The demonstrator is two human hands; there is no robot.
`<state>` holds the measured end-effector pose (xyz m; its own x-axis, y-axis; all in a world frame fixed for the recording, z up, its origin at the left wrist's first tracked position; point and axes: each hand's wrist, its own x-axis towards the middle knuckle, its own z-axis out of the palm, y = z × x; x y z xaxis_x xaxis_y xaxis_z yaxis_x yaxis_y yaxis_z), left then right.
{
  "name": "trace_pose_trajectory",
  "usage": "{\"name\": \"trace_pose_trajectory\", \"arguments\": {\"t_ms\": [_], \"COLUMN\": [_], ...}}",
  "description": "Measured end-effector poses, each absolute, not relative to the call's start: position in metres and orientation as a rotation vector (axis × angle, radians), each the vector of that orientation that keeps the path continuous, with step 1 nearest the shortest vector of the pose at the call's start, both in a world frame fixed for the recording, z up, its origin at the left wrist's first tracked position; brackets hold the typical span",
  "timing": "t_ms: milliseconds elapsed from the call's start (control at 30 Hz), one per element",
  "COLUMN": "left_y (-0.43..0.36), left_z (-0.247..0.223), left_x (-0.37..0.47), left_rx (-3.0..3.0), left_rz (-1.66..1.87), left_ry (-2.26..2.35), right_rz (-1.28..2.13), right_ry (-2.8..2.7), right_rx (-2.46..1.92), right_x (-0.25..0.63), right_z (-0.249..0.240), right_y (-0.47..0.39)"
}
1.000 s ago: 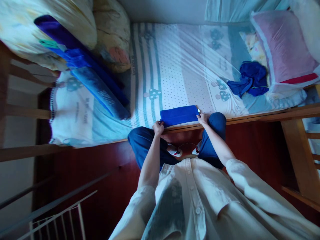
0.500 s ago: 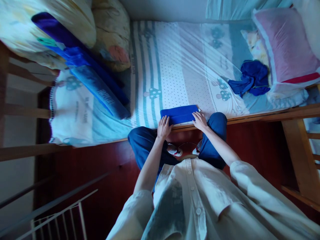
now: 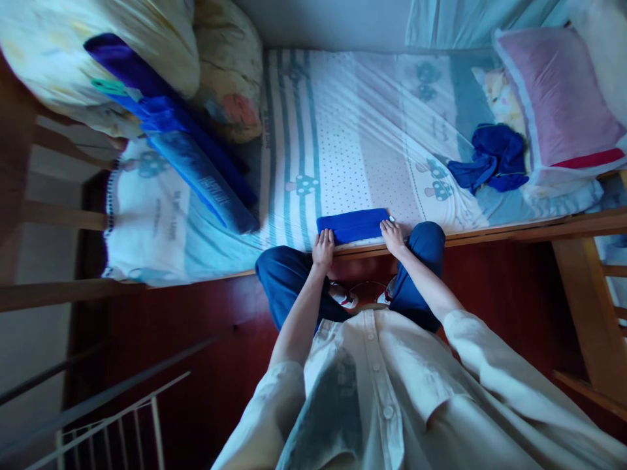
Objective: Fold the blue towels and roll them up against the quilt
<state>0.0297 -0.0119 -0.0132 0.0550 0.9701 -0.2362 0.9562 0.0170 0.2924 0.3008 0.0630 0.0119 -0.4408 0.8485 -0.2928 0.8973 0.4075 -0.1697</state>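
Note:
A blue cloth (image 3: 353,226), folded into a flat, narrow rectangle, lies along the near edge of the bed. On its near left corner rests my left hand (image 3: 323,249), with fingers stretched out side by side. My right hand (image 3: 392,236) lies over the right end, its fingers extended on the fabric near a small white spot like a tag. Both thumbs are hard to make out. The cloth's middle, between the hands, is uncovered and fairly smooth.
Crumpled blue clothing (image 3: 494,160) lies at the right, beside a pink pillow (image 3: 558,98). Long blue rolled bundles (image 3: 196,170) lean across the left side against pale yellow bedding (image 3: 147,52). A wooden bed rail (image 3: 529,234) runs along the front, above my knees. A white rack (image 3: 122,424) stands lower left.
My left hand's fingers have drawn closer together at the cloth's corner. My right hand has barely shifted, and the cloth stays in place. The view has tilted slightly.

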Motion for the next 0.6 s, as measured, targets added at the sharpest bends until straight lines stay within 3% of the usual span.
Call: {"name": "trace_pose_trajectory", "arguments": {"t_ms": [367, 600], "left_y": [-0.038, -0.031], "left_z": [-0.003, 0.003], "left_x": [0.034, 0.023], "left_rx": [1.980, 1.782], "left_rz": [-0.048, 0.102], "left_ry": [1.874, 1.921], "right_rz": [-0.450, -0.722], "right_ry": [2.428, 2.316], "right_rx": [1.563, 1.777], "right_x": [0.305, 0.316], "right_z": [0.032, 0.038], "right_y": [0.028, 0.042]}}
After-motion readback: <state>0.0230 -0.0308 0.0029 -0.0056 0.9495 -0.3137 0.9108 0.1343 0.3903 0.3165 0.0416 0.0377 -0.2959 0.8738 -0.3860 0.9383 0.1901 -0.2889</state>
